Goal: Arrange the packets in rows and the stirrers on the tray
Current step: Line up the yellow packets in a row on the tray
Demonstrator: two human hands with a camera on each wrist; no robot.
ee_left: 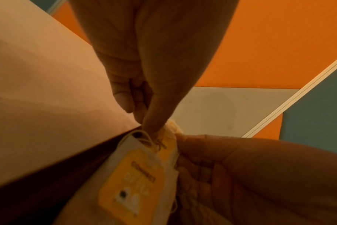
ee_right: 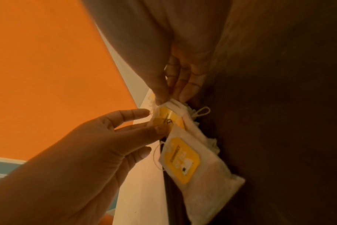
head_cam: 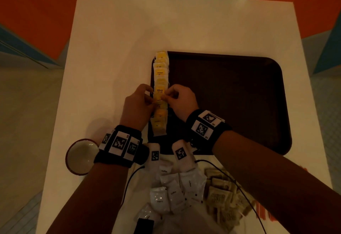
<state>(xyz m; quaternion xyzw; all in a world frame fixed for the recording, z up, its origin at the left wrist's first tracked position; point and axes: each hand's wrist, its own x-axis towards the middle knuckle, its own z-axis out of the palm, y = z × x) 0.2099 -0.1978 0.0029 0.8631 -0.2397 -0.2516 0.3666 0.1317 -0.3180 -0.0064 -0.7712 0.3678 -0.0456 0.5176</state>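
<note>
A column of yellow tea bag packets [head_cam: 160,71] lies along the left edge of the dark brown tray [head_cam: 230,95]. Both hands meet at the middle of this column. My left hand [head_cam: 153,99] pinches the left side of one yellow packet [head_cam: 159,93], and my right hand [head_cam: 165,96] pinches its right corner. In the right wrist view the right fingertips [ee_right: 164,97] nip the packet's top corner [ee_right: 169,120], with the left hand [ee_right: 152,123] on its label. Another labelled packet [ee_right: 181,159] overlaps it nearer to me. Orange stirrers [head_cam: 265,213] lie on the table at the near right.
White coffee packets [head_cam: 166,193] are heaped on the white table [head_cam: 114,49] near me, with brown packets [head_cam: 221,197] to their right. A red-rimmed bowl [head_cam: 81,156] stands at the near left. Wrist-camera cables cross the heap. The tray's right part is bare.
</note>
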